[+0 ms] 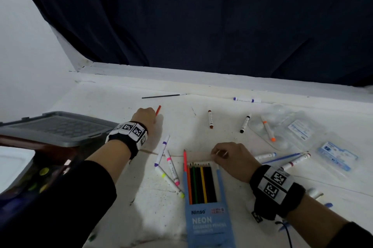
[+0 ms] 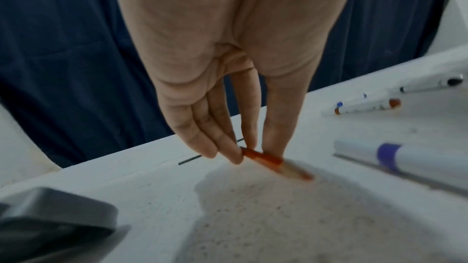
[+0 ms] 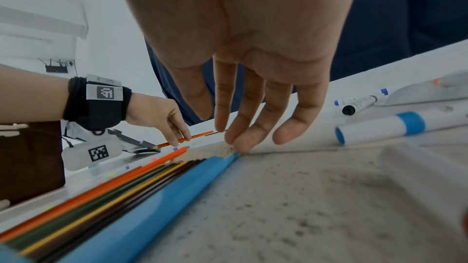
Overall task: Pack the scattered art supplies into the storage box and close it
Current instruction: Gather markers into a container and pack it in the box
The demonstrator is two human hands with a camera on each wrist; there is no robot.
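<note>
My left hand [image 1: 155, 115] pinches a red-orange pencil [image 1: 158, 111] between thumb and fingertips, low over the white table; the left wrist view shows the pinch [image 2: 258, 153] on the pencil [image 2: 263, 158]. My right hand [image 1: 217, 156] rests straight fingers [image 3: 235, 143] on the top right corner of the open blue pencil box [image 1: 210, 221], which holds several coloured pencils [image 3: 113, 187]. Another orange pencil [image 1: 184, 160] lies along the box's left side. The storage box [image 1: 40, 177] stands at the left edge with its grey lid [image 1: 56, 126] behind it.
Markers lie scattered: purple [image 1: 161, 151], pink [image 1: 171, 167], yellow [image 1: 169, 181], brown [image 1: 210, 119], black [image 1: 244, 124], orange [image 1: 268, 130] on clear plastic packaging. A thin brush [image 1: 164, 96] lies near the back ledge. More markers [image 1: 265, 156] sit right of my right hand.
</note>
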